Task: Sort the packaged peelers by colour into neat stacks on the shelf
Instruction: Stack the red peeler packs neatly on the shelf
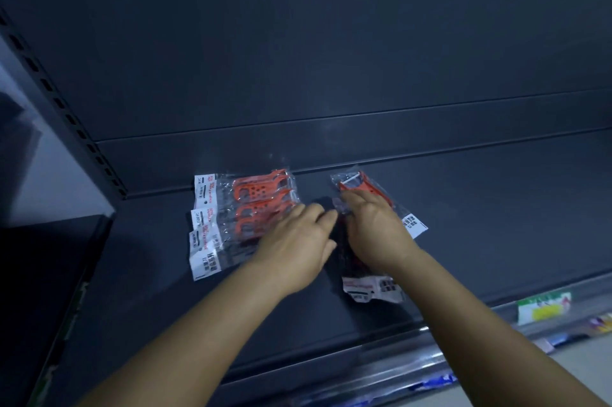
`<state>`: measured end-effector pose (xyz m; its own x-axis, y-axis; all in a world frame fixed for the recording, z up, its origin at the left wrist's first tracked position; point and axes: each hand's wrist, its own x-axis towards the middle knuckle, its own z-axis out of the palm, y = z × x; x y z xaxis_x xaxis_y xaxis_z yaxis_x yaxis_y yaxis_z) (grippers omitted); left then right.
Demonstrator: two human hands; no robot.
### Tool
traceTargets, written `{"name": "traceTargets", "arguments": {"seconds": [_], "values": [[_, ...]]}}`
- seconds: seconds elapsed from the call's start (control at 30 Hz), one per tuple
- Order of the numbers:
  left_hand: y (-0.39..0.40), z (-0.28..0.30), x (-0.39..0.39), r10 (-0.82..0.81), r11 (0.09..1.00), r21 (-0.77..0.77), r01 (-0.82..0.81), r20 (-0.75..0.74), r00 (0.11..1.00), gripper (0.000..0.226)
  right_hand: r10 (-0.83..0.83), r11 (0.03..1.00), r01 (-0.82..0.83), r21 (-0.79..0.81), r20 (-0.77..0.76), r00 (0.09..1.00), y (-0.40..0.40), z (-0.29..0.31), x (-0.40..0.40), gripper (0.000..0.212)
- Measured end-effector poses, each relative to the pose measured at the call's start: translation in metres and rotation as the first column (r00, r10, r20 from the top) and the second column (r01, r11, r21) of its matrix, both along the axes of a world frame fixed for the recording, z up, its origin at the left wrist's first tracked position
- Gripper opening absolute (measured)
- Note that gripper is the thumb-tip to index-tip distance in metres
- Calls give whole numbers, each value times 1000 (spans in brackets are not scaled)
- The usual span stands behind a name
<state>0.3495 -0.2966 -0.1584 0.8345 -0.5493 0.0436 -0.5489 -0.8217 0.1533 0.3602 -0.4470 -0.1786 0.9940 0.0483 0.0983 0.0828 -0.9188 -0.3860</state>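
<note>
A row of three overlapping orange peeler packs [251, 204] with white header cards lies on the dark shelf [496, 207] at the left. My left hand [294, 247] lies flat over their right ends, fingers straight. To the right, one orange peeler pack [356, 183] lies tilted, its white card [414, 224] pointing right. My right hand [374, 231] rests on it, fingers stretched forward. Beneath that hand lies a dark peeler pack [344, 257], mostly hidden, with its crumpled white card [372, 287] toward me.
The shelf's back panel [331, 58] rises behind the packs. A perforated upright post [66, 115] stands at the left. A yellow-green price label [543, 307] sits on the shelf's front rail at the right. Bare shelf lies right of the packs.
</note>
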Motion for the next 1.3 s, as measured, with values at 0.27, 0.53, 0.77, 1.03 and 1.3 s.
{"name": "traceTargets", "arguments": {"seconds": [0.27, 0.53, 0.77, 1.03, 1.3], "values": [[-71, -11, -8, 201, 973, 138, -184, -125, 972, 57, -10, 991, -9, -133, -142, 990, -76, 0, -4, 50], [-106, -14, 1, 325, 945, 76, -318, -100, 941, 48, 2, 979, -32, -200, -149, 989, -115, 7, -4, 45], [-115, -15, 0, 452, 892, 40, -450, -93, 887, 38, 180, 943, -222, -247, -181, 967, -144, 5, 10, 58], [-114, -14, -3, 566, 820, -23, -572, -115, 816, 29, 321, 903, -390, -181, -317, 892, -156, 11, 26, 73], [-103, -13, -7, 559, 816, -98, -569, -115, 821, 33, 396, 842, -483, -240, -332, 856, -153, 11, 32, 48]]}}
